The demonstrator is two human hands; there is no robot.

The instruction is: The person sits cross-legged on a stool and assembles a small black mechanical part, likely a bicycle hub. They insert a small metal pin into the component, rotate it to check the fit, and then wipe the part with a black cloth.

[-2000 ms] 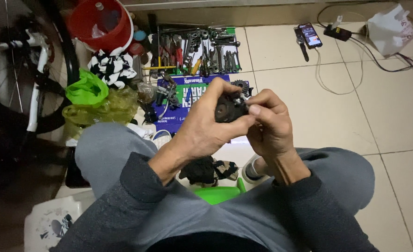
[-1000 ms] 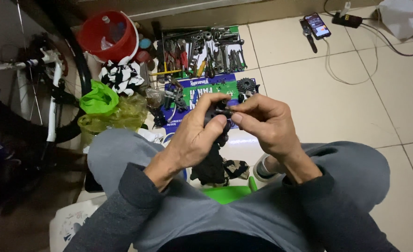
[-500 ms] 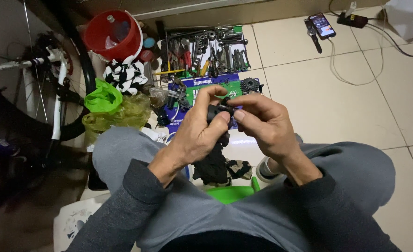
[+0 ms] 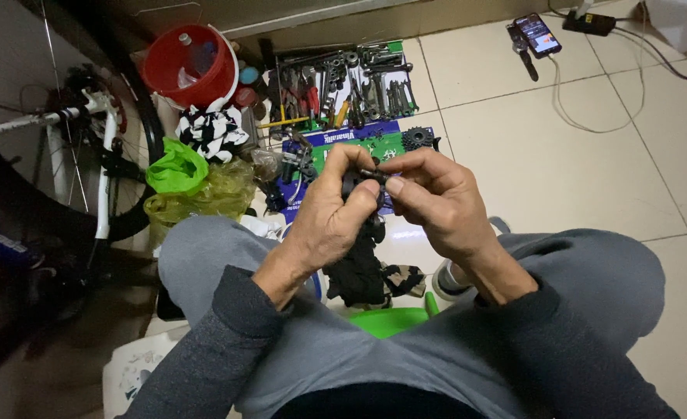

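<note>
Bicycle wheel (image 4: 87,155) leaning at the far left, red bucket (image 4: 190,66) beside it, tools (image 4: 343,85) spread on the floor. Now the left hand (image 4: 332,221) wraps its fingers round a small black metal part (image 4: 359,182), held above the knees; the right hand (image 4: 436,202) pinches its tip. Looks stiff, light, probably greasy — best gripped by the body, not the thin end.

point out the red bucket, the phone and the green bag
red bucket (image 4: 174,71), head view, on its left inner wall
phone (image 4: 536,34), head view, middle of its screen
green bag (image 4: 174,167), head view, its bunched middle
</note>
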